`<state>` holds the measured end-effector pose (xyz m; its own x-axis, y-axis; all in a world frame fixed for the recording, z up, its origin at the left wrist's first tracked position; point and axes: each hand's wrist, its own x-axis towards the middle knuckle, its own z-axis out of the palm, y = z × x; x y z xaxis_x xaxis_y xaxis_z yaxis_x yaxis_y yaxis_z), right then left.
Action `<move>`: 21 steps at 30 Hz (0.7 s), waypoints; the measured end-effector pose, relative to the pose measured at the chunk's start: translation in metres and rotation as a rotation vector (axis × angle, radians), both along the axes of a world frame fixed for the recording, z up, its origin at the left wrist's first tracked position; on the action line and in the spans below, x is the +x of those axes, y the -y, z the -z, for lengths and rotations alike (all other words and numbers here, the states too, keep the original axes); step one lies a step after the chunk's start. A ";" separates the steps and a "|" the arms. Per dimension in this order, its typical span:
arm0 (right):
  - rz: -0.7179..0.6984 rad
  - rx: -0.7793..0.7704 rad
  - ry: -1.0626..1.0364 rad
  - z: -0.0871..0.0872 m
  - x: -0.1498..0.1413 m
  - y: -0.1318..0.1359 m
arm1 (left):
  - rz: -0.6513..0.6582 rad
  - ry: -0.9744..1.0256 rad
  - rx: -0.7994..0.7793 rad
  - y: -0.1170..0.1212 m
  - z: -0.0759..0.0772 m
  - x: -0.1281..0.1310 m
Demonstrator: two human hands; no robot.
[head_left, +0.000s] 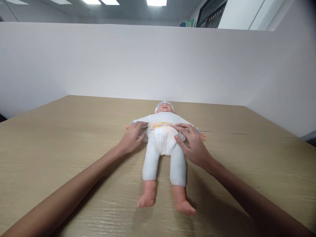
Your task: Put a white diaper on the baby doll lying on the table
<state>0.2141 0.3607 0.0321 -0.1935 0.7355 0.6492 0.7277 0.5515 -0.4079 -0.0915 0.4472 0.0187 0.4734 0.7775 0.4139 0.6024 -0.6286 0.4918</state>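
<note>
A baby doll [165, 168] in a white long-sleeved, long-legged suit lies on its back, feet toward me. Around its hips is a white diaper [165, 140] with a printed orange and yellow waistband, its front folded up over the belly. My left hand [134, 136] is at the diaper's left edge, fingers stretched out and thumb apart, by a thin, sheer side flap. On the other side, my right hand [194, 143] rests with spread fingers on the diaper's right edge and the doll's hip. Parts of both side flaps are hidden beneath my fingers.
The doll lies on a wide wood-grain table [74, 154] with a seam running across it. A white partition [123, 62] rises along the far edge and continues on the right. Ceiling lights and a dark grille show above it.
</note>
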 end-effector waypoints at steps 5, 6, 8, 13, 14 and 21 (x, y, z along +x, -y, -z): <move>-0.036 0.042 0.098 -0.028 -0.044 -0.022 | -0.280 -0.238 0.010 0.000 0.019 -0.020; -0.031 0.010 0.150 -0.032 -0.054 -0.030 | -0.300 -0.272 0.002 -0.001 0.019 -0.020; 0.011 -0.059 0.242 -0.035 -0.068 -0.045 | -0.318 -0.304 -0.042 -0.004 0.017 -0.021; 0.035 -0.166 0.218 -0.026 -0.076 -0.064 | -0.273 -0.015 -0.459 -0.020 0.000 -0.023; 0.035 -0.177 0.196 -0.024 -0.075 -0.064 | -0.262 0.080 -0.541 -0.024 -0.005 -0.022; 0.036 -0.213 0.158 -0.021 -0.072 -0.065 | -0.091 0.422 -0.658 -0.030 -0.043 0.023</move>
<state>0.1417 0.4258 0.0529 -0.2514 0.8605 0.4430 0.8091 0.4381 -0.3917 -0.0690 0.4773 0.0622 0.3016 0.9533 -0.0145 0.3166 -0.0858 0.9447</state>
